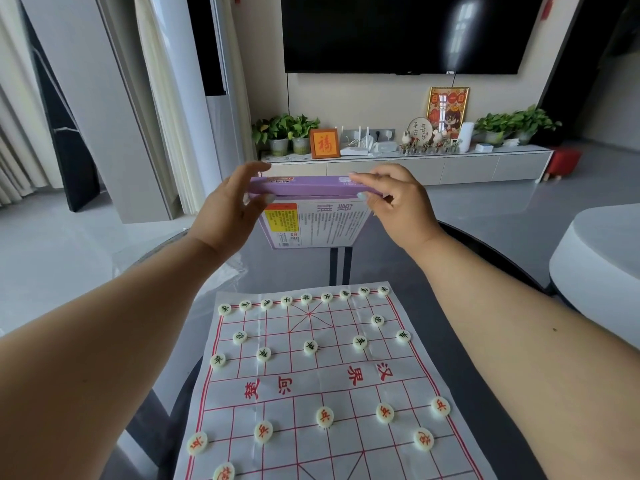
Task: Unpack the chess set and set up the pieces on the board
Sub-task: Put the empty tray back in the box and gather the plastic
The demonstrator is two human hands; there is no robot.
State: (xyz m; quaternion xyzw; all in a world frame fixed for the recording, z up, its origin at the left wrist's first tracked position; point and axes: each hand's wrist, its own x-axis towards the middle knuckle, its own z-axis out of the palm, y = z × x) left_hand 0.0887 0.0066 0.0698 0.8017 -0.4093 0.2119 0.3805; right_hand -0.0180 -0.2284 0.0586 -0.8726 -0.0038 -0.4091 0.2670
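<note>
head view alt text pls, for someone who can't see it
Both hands, left hand and right hand, hold a purple chess box up above a dark table. Nearer the camera lies a paper xiangqi board with round pieces set on both sides.

There is only the one view, taken from the person's head, looking forward and steeply down across a dark round table (408, 268). It sits close: both forearms reach in from the bottom corners, and the paper board (322, 386) runs off the bottom edge, cut short at the table's near edge. The wide lens bends the side edges. Beyond the table's far edge the view carries across the floor to a low cabinet (408, 164) and a wall television (401, 32).
</note>
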